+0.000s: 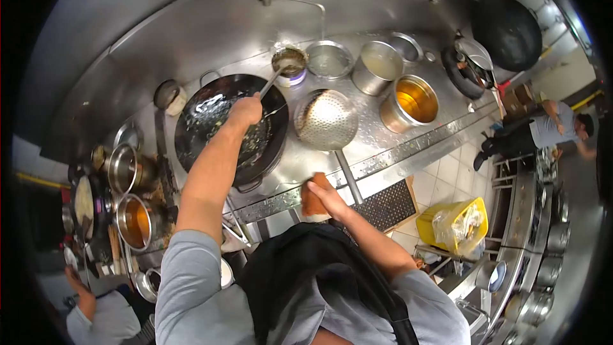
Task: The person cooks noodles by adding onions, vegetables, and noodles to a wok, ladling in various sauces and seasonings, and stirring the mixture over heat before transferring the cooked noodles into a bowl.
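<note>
My left hand (pixel 246 112) reaches over the black wok (pixel 191 144) and is closed around the metal handle of a ladle (pixel 271 82). The ladle's far end goes into a small can (pixel 295 80) of dark contents behind the wok, so its bowl is hidden. Oil or liquid with small bits glistens inside the wok. Low at the counter's front edge, my right hand (pixel 327 198) is closed on a folded orange-brown cloth (pixel 311 203). Just beyond it, a large perforated strainer (pixel 327 120) lies on the steel counter, its handle pointing toward me.
Behind the strainer stand a pot of cloudy liquid (pixel 378 76), a pot of amber liquid (pixel 418 103) and a round strainer (pixel 329 59). More pots (pixel 133 167) are at left. A yellow bin (pixel 434 233) stands at right. One co-worker (pixel 543 129) is at right, another (pixel 105 316) lower left.
</note>
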Motion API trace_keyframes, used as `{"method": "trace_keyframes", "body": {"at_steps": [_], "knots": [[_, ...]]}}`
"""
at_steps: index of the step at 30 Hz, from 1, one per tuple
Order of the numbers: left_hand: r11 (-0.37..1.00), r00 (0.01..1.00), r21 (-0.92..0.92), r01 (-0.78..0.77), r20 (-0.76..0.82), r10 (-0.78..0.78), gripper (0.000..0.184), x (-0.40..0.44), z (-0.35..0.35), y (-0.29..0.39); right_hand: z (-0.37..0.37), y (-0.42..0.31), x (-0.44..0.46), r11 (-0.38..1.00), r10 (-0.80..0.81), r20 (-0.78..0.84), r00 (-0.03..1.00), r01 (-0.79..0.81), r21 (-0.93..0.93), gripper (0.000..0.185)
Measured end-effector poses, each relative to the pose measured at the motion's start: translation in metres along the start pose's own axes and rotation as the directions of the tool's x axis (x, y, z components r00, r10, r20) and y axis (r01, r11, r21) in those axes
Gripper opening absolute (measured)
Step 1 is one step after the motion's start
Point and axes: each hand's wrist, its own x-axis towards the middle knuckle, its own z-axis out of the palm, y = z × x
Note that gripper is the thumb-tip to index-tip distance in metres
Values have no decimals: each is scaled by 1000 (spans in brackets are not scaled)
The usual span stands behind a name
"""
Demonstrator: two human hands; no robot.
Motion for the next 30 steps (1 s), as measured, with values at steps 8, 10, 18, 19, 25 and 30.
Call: {"method": "trace_keyframes", "body": {"at_steps": [8, 10, 18, 19, 25, 30], "knots": [[975, 983, -131, 178, 64, -171, 63, 9, 3, 44, -136, 13, -141, 925, 138, -397, 908, 25, 378, 36], [758, 912, -516, 399, 310, -269, 65, 7, -8, 62, -154, 4, -154, 946, 132, -416, 900, 11, 323, 39], [770, 929, -610, 186, -147, -340, 65, -55, 50, 204, -274, -9, -171, 966, 98, -480, 872, 33, 257, 53], [729, 924, -674, 121, -191, -330, 65, -48, 76, 218, -288, -7, -176, 956, 121, -496, 860, 34, 293, 53], [-59, 920, -947, 315, 320, -228, 25, 91, 103, 321, -313, -23, -226, 972, 81, -611, 788, 73, 223, 47], [-960, 957, -148, 239, 206, 207, 10, 122, 84, 333, -299, -31, -257, 978, 76, -716, 694, 88, 190, 44]]}}
